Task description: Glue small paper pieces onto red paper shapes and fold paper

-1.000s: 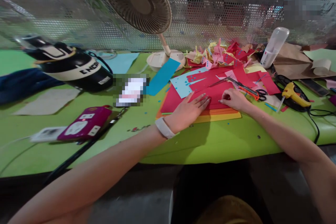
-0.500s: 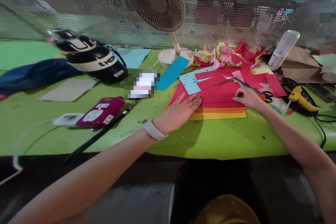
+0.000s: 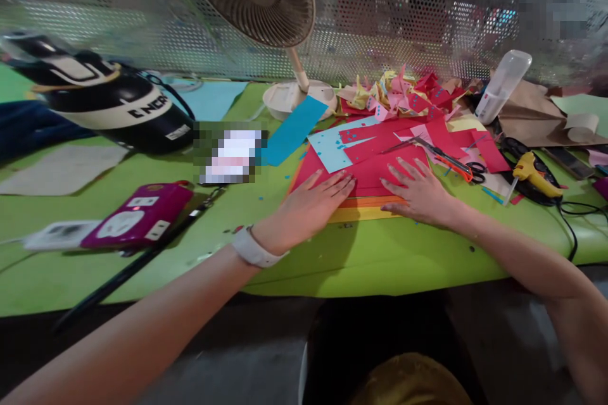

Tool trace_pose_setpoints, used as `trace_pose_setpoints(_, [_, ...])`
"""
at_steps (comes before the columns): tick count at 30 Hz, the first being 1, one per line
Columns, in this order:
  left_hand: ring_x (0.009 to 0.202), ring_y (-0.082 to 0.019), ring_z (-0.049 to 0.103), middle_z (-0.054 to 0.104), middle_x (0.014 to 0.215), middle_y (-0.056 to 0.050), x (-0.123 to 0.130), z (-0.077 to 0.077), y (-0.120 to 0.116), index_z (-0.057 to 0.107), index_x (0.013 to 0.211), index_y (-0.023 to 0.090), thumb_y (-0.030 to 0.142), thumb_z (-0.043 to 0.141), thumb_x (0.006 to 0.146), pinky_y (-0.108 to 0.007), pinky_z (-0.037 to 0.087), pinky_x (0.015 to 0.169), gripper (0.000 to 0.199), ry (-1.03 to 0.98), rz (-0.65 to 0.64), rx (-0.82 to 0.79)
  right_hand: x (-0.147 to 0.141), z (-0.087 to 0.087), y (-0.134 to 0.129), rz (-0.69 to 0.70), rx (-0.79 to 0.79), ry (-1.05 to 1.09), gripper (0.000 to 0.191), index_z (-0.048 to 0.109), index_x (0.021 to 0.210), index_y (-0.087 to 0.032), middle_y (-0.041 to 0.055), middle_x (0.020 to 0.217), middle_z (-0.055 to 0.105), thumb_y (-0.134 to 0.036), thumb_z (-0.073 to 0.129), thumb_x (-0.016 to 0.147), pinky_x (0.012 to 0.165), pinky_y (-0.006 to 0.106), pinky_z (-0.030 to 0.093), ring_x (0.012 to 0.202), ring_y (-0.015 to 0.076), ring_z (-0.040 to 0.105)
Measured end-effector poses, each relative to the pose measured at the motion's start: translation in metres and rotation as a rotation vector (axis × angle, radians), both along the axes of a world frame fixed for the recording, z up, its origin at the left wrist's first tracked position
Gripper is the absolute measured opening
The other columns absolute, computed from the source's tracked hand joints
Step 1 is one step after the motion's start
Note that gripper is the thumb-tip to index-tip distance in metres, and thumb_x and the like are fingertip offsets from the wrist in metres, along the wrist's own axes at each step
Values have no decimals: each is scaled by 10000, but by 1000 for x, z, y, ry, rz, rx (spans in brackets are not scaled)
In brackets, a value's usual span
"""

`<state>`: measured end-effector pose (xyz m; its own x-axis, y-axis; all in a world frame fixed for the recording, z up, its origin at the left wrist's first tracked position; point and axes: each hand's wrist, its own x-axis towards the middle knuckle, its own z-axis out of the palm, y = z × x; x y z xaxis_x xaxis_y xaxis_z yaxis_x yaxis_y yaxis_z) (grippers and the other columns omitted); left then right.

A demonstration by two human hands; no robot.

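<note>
My left hand (image 3: 311, 205) lies flat on the left side of a red paper sheet (image 3: 365, 183), fingers stretched out. On the sheet's right side rests my right hand (image 3: 420, 193), its fingers spread, with nothing held. Orange and yellow sheets (image 3: 363, 212) show beneath the red one at its near edge. Beyond my hands are a light blue paper piece (image 3: 332, 150) and red paper scraps (image 3: 380, 142) with small blue bits on them. A pair of scissors (image 3: 439, 152) and an orange cutter (image 3: 453, 166) lie just past my right hand.
A pile of folded paper pieces (image 3: 408, 92) stands at the back, beside a fan (image 3: 301, 92). To the right are a yellow glue gun (image 3: 536, 176) and a clear bottle (image 3: 504, 85). Leftward lie a phone (image 3: 232, 155), a purple power strip (image 3: 140, 215) and a black bottle (image 3: 118, 104).
My right hand has gone from pinched fingers at the red sheet's right edge to spread flat on the sheet, further left. My left hand stays on the paper. The view has shifted.
</note>
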<state>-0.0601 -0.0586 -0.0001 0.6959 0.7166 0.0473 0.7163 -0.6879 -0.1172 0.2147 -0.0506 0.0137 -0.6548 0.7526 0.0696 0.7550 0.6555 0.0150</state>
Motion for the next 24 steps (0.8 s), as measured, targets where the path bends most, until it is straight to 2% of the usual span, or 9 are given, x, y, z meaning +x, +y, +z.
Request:
trace_pose_setpoints(4, [1444, -228, 309, 343, 1557, -112, -2, -4, 3, 226, 1534, 186, 4, 295, 846, -484, 233, 1159, 715, -10, 8, -22, 26, 10, -7, -39, 65, -35, 624, 599, 1299, -193, 161, 1355, 583, -644, 423, 905, 1132, 629, 213, 1385, 368, 376])
trace_pose_setpoints(7, [1457, -219, 277, 332, 1563, -99, -4, -6, 5, 258, 1525, 193, 5, 297, 842, -468, 247, 1157, 709, -37, 12, -53, 39, 16, -10, -160, 166, -21, 596, 683, 1143, -138, 205, 1269, 622, -637, 494, 876, 1119, 659, 191, 1326, 411, 429])
trace_pose_setpoints(10, [1454, -208, 285, 373, 1546, -85, -8, -2, 9, 330, 1497, 191, 10, 311, 833, -443, 261, 1159, 688, -56, 6, -90, 41, 22, -7, -267, 262, 23, 471, 677, 1128, -99, 225, 1253, 622, -493, 539, 911, 1107, 640, 229, 1289, 403, 466])
trace_pose_setpoints(12, [1423, -219, 351, 421, 1519, -94, -8, 4, 12, 355, 1484, 176, 49, 339, 847, -439, 293, 1148, 649, -69, -2, -118, 37, 25, -3, -232, 281, 50, 383, 643, 1195, -94, 210, 1291, 605, -357, 536, 937, 1096, 560, 309, 1271, 355, 493])
trace_pose_setpoints(14, [1371, -253, 432, 460, 1489, -119, -5, 13, 15, 361, 1480, 155, 133, 386, 880, -464, 340, 1122, 600, -101, -6, -126, 33, 24, 1, -126, 245, 67, 343, 623, 1232, -122, 173, 1300, 608, -278, 539, 938, 1049, 477, 392, 1222, 304, 534])
trace_pose_setpoints(17, [1297, -307, 504, 481, 1468, -151, 9, 24, 18, 436, 1440, 161, 278, 446, 929, -502, 404, 1068, 524, -205, -7, -62, 27, 18, 6, 1, 165, 43, 271, 654, 1172, -168, 127, 1216, 650, -251, 545, 938, 952, 420, 459, 1113, 261, 583])
trace_pose_setpoints(18, [1252, -294, 541, 521, 1434, -144, 16, 26, 19, 498, 1395, 168, 279, 443, 940, -474, 439, 1039, 471, -241, -41, -57, 26, 15, 8, 20, 147, 24, 243, 668, 1134, -175, 118, 1174, 663, -234, 528, 945, 921, 406, 468, 1073, 249, 594])
trace_pose_setpoints(21, [1124, -258, 609, 657, 1245, -112, 34, 26, 21, 645, 1211, 167, 238, 425, 963, -419, 499, 957, 339, -285, -81, -51, 25, 10, 11, 46, 126, -39, 249, 690, 1039, -176, 99, 1059, 679, -162, 453, 964, 837, 360, 471, 975, 220, 600])
trace_pose_setpoints(24, [1031, -229, 636, 689, 1121, -101, 42, 18, 23, 675, 1125, 144, 245, 409, 983, -362, 541, 843, 318, -295, -117, -21, 23, 12, 11, 90, 137, -110, 256, 681, 1013, -159, 105, 1042, 669, -114, 436, 954, 781, 343, 462, 949, 220, 583])
